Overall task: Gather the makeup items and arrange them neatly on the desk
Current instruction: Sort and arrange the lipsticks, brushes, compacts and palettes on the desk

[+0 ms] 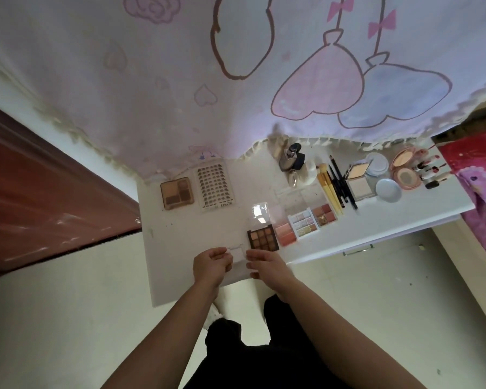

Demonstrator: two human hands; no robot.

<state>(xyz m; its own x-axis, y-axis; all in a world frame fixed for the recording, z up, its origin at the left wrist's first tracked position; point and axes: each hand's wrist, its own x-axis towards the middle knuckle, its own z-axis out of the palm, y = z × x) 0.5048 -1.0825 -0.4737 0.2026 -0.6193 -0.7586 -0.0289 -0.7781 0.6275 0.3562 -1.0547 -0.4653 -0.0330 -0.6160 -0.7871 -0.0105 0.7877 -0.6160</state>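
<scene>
Plastic, clear and nearly colourless, is what we hold at the near edge of the tabletop [180, 234]: a small flat case [237, 255], resting on the white surface or just above it, we cannot tell which. Our left hand [212, 262] curls its fingers round the case's left edge. Our right hand [264, 265] lays fairly straight fingers against its right edge. The two hands stand apart with the case between them, probably to square it up beside the row.

Just past the right hand lies a dark nine-pan palette [263, 240], its clear lid thrown back. Beside it, in a slanting line, come a pink blush palette [285, 234], a white palette [303, 226] and a small red-toned palette [324, 214], set close, we judge, to group like with like. Farther right are yellow brushes [330, 189], black pencils [341, 182], a powder compact [359, 181] and lipsticks [432, 171]. Well apart at the back left sit a brown palette [177, 193] and a lash sheet [215, 186], under a hanging printed cloth [236, 80].
</scene>
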